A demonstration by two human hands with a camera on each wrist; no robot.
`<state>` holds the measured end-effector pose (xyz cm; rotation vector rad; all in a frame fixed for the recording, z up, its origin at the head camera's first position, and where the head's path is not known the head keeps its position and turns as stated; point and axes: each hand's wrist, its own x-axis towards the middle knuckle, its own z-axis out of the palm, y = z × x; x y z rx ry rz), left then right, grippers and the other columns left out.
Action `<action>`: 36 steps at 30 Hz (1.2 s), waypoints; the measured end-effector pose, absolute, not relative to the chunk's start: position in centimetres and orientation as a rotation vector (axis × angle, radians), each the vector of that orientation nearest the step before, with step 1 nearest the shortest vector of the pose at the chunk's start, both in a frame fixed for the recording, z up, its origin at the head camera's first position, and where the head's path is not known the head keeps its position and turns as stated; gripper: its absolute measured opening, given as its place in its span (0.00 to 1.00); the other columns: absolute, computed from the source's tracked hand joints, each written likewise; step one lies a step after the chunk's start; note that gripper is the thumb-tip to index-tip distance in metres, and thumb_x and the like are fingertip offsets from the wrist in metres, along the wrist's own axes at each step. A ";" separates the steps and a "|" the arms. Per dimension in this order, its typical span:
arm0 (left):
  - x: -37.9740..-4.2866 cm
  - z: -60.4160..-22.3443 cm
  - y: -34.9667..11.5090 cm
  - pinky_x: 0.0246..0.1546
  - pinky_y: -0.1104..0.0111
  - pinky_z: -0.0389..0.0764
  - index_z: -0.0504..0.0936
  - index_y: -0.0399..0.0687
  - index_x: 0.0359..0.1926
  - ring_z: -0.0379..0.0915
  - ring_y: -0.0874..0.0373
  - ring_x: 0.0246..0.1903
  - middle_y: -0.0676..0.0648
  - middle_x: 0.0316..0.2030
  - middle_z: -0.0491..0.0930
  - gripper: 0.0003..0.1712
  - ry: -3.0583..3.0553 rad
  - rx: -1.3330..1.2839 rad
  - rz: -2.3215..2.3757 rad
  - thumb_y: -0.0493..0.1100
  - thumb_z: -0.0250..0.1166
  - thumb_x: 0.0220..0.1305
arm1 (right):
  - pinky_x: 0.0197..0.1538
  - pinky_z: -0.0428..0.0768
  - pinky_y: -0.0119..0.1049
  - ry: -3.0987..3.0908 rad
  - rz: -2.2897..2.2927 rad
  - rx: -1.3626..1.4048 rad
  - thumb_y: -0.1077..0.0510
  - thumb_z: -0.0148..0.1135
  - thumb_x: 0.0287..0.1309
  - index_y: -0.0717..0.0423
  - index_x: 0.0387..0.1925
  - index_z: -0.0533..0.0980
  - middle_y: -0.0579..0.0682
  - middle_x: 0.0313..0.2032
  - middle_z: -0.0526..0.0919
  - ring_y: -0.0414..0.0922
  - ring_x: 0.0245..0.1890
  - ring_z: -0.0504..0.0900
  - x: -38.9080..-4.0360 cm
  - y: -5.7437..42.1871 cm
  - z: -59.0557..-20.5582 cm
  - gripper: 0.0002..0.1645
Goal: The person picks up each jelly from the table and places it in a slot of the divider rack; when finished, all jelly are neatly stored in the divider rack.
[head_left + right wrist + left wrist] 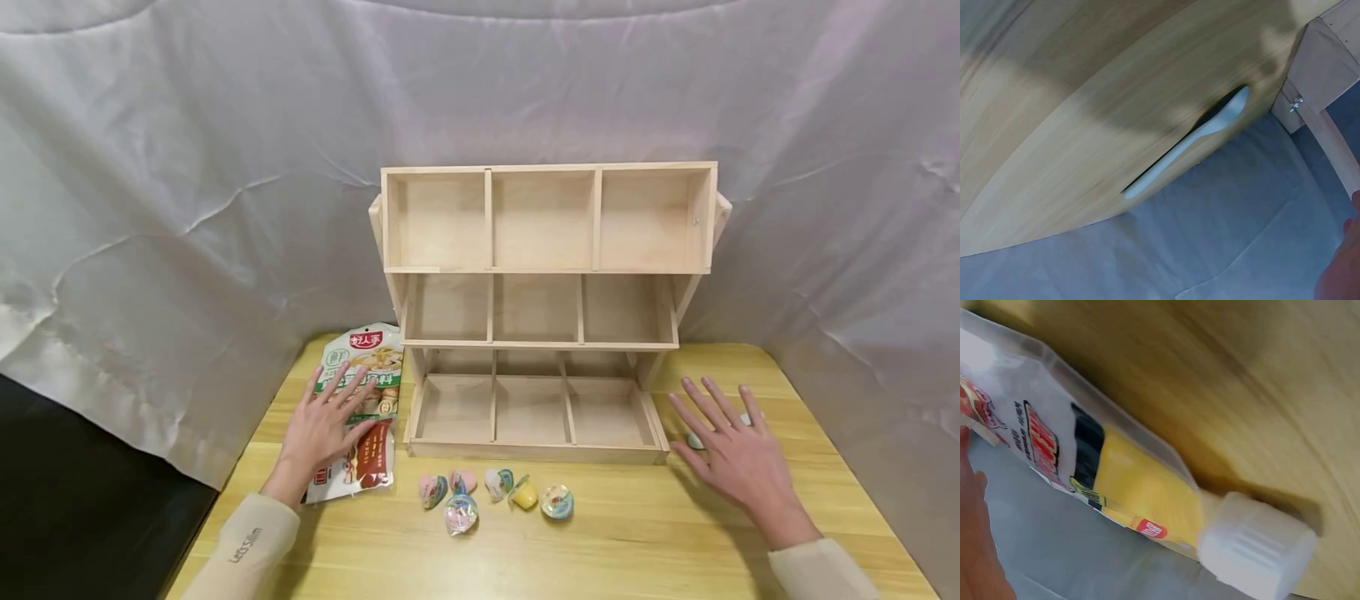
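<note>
My left hand [318, 429], fingers spread, hovers over the left side of the table. Beneath its fingertips lies a white-and-green food packet [382, 358], with a red-and-white packet [373, 458] just below. The left wrist view has a squeeze pouch [1147, 481] with a white screw cap [1257, 547]. On the right, my right hand [738, 462] spreads its fingers over a pale spoon [1191, 144], which it partly covers in the head view. Neither hand holds anything.
A wooden three-tier rack [536, 452] with three compartments per tier stands at the back centre. Several small jelly cups, including a yellow one [524, 494] and a round one [557, 502], lie in front of it. Grey curtains [187, 125] surround the wooden table [615, 550].
</note>
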<state>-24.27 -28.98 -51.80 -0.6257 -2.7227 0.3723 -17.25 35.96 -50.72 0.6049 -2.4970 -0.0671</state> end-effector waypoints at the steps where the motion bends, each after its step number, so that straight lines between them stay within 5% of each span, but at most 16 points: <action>1: -24.3 -51.7 -28.9 0.81 0.43 0.32 0.64 0.60 0.79 0.46 0.44 0.81 0.49 0.81 0.55 0.44 -2.718 -0.625 0.364 0.72 0.55 0.69 | 0.82 0.43 0.61 -2.501 -0.067 0.605 0.23 0.31 0.74 0.46 0.76 0.67 0.49 0.81 0.58 0.53 0.81 0.55 -17.2 35.8 -50.6 0.46; 8: -24.1 -51.6 -28.0 0.81 0.44 0.31 0.64 0.60 0.79 0.43 0.46 0.82 0.48 0.80 0.57 0.44 -2.724 -0.596 0.206 0.71 0.57 0.69 | 0.82 0.42 0.61 -2.519 -0.053 0.609 0.24 0.36 0.73 0.44 0.77 0.65 0.45 0.82 0.51 0.54 0.81 0.55 -16.6 34.2 -50.0 0.45; 15: -23.1 -51.9 -25.3 0.76 0.34 0.47 0.55 0.57 0.82 0.49 0.37 0.79 0.44 0.81 0.54 0.41 -2.867 -0.423 -0.496 0.63 0.55 0.76 | 0.81 0.46 0.62 -2.462 0.045 0.644 0.23 0.34 0.73 0.47 0.73 0.71 0.53 0.75 0.69 0.59 0.73 0.66 -16.2 31.0 -49.7 0.46; 20: -22.2 -52.1 -23.2 0.75 0.32 0.49 0.52 0.53 0.83 0.46 0.35 0.79 0.41 0.82 0.50 0.40 -2.850 -0.345 -1.068 0.59 0.53 0.80 | 0.83 0.44 0.56 -2.482 0.148 0.688 0.24 0.40 0.72 0.49 0.71 0.72 0.56 0.72 0.73 0.61 0.71 0.69 -15.8 28.2 -49.6 0.44; 28: -22.1 -52.4 -21.7 0.73 0.33 0.57 0.53 0.58 0.82 0.53 0.35 0.77 0.40 0.81 0.52 0.41 -2.787 -0.321 -1.370 0.56 0.60 0.77 | 0.65 0.75 0.62 -2.595 0.383 0.767 0.38 0.69 0.60 0.47 0.71 0.73 0.52 0.67 0.77 0.56 0.64 0.76 -14.3 23.3 -50.2 0.41; 36: -21.9 -52.9 -20.2 0.72 0.36 0.63 0.56 0.53 0.81 0.62 0.34 0.73 0.41 0.81 0.54 0.44 -2.805 -0.398 -1.412 0.51 0.67 0.73 | 0.60 0.81 0.58 -2.751 0.523 0.817 0.40 0.75 0.57 0.47 0.66 0.77 0.47 0.62 0.81 0.52 0.61 0.80 -12.6 20.2 -50.7 0.38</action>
